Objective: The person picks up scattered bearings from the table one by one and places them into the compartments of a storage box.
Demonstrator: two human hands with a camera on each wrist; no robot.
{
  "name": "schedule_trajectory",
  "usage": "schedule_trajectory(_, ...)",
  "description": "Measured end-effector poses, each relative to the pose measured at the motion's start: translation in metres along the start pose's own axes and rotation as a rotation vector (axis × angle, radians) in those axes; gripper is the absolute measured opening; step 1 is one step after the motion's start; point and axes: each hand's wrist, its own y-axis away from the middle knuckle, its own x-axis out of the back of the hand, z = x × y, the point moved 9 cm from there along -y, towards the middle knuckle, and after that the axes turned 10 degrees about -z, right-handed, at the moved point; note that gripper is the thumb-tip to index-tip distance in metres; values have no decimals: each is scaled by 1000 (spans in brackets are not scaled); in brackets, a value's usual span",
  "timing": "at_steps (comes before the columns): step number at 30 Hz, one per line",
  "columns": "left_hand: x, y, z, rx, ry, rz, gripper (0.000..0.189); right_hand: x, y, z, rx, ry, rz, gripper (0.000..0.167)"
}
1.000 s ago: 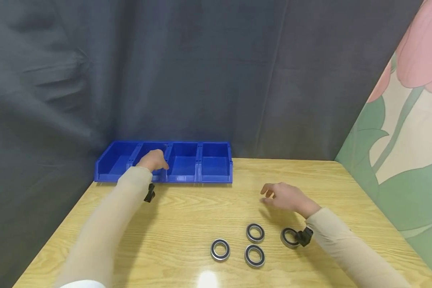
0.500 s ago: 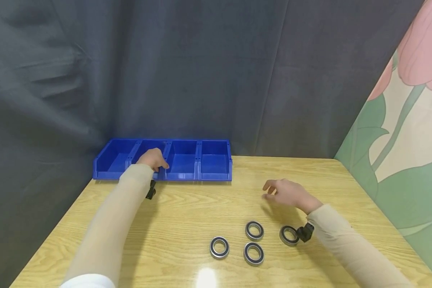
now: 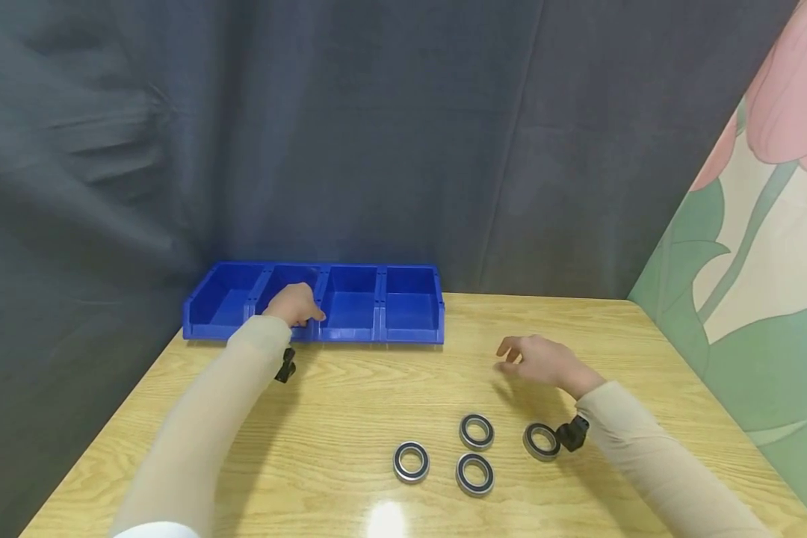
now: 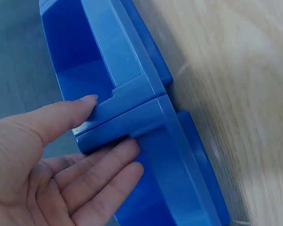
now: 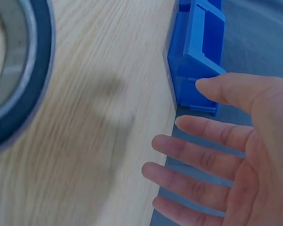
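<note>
A row of several joined blue storage bins [image 3: 413, 310] stands at the back of the table. My left hand [image 3: 292, 305] straddles the double wall between two middle bins, thumb in one bin and fingertips in the neighbouring one. The left wrist view shows the thumb and fingers [image 4: 127, 150] pinching these walls. My right hand [image 3: 540, 360] hovers over the table right of the bins, fingers spread and loosely bent, nothing in it. Ball bearings lie flat nearer the front: one at left [image 3: 411, 446], two close together in the middle, and another bearing [image 3: 527, 442] by the right wrist.
The wooden table [image 3: 363, 388] ends at a dark curtain [image 3: 376, 134] behind the bins. A wall with painted flowers [image 3: 767, 359] borders the right side. Black wrist cameras [image 3: 573, 433] sit on both sleeves. In the right wrist view a bearing [image 5: 40, 56] looms close at left.
My left hand and the row of bins have shifted slightly to the right together. The right hand has moved a little, still without anything in it. The bearings lie where they were.
</note>
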Motion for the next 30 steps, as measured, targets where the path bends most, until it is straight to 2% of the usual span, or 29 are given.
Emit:
schedule_trajectory(9, -17, 12, 32, -58, -94, -25, 22, 6, 3, 17, -22, -3, 20, 34)
schedule_trajectory(15, -35, 27, 65, -119, -106, -38, 18, 5, 8, 28, -40, -10, 10, 32)
schedule_trajectory(23, -63, 39, 113, -211, -150, 10, 23, 5, 21, 47, -65, 8, 19, 30)
schedule_trajectory(30, -75, 42, 139, -242, -148, 7, 25, 0, 26, 68, -92, 14, 14, 33)
